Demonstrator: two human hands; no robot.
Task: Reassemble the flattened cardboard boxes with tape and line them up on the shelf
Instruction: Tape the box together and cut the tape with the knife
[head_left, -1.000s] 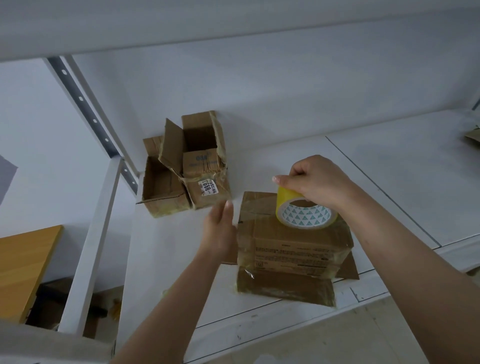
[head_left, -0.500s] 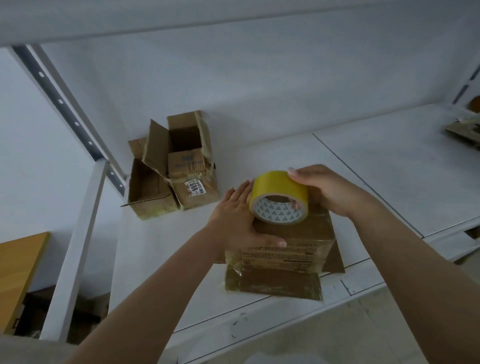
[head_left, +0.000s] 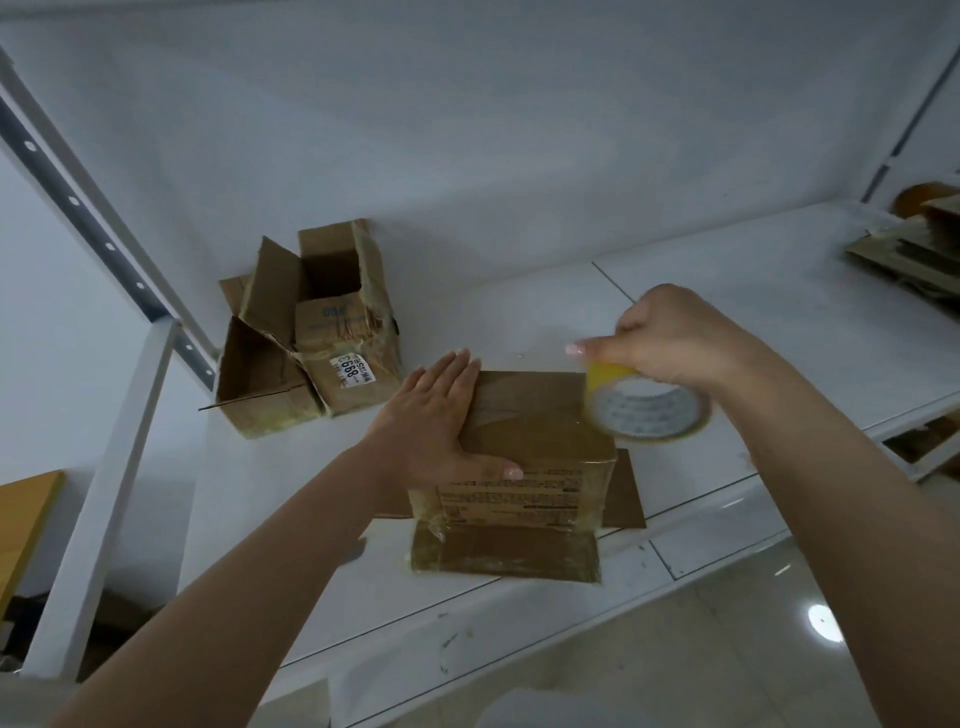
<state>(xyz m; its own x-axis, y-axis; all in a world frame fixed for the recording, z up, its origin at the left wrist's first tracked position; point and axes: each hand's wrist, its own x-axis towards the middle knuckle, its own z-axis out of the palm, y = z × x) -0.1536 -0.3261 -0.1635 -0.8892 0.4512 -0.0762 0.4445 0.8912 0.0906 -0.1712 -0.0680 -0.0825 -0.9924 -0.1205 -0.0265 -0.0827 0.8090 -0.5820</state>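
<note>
A brown cardboard box (head_left: 540, 457) stands near the front edge of the white shelf (head_left: 779, 332), its lower flaps spread flat on the shelf. My left hand (head_left: 431, 421) lies flat on the left part of the box top, fingers together. My right hand (head_left: 670, 338) grips a yellow roll of clear tape (head_left: 644, 410) at the box's right top edge. A glossy strip of tape runs across the top between my hands.
Two opened, worn boxes (head_left: 306, 343) sit at the back left against the wall. Flattened cardboard (head_left: 919, 249) is stacked at the far right of the shelf. A white upright post (head_left: 98, 499) stands at the left, and tiled floor lies below.
My right hand has pulled the tape roll from the middle of the box top to its right edge. My left hand has flattened onto the left side of the top.
</note>
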